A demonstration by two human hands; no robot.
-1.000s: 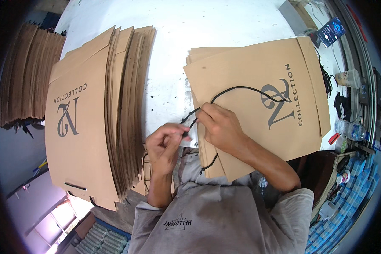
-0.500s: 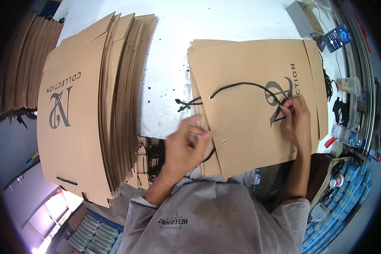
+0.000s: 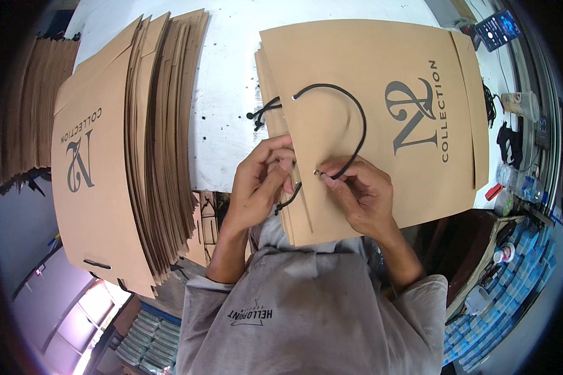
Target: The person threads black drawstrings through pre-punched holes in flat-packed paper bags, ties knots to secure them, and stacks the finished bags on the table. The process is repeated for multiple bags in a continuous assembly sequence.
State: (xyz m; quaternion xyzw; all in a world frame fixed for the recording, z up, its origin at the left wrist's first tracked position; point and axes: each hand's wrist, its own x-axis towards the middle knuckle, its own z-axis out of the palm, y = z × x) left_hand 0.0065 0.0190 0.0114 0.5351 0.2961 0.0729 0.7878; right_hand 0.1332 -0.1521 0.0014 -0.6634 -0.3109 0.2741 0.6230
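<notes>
A flat brown paper bag (image 3: 369, 69) with dark printing lies in front of me on several others. A black cord (image 3: 360, 119) comes out of its upper eyelet and arcs round to the lower eyelet (image 3: 316, 172). My right hand (image 3: 366, 194) pinches the cord's end at that lower eyelet. My left hand (image 3: 259, 184) is closed at the bag's left edge, its fingertips partly hidden behind the top panel. Knotted black cord ends (image 3: 259, 117) stick out past this edge, and another cord end (image 3: 286, 201) hangs below my left fingers.
On the left stands a thick stack of brown paper bags (image 3: 106, 175), with another stack (image 3: 28, 106) beyond it. A lit phone (image 3: 497, 30), a plastic cup (image 3: 520, 106) and a bottle (image 3: 525, 186) line the right side of the white table (image 3: 225, 75).
My right hand has brought the cord from the printed area down to the lower eyelet. My left hand has moved in against the bag's edge. The bag sits slightly higher in view.
</notes>
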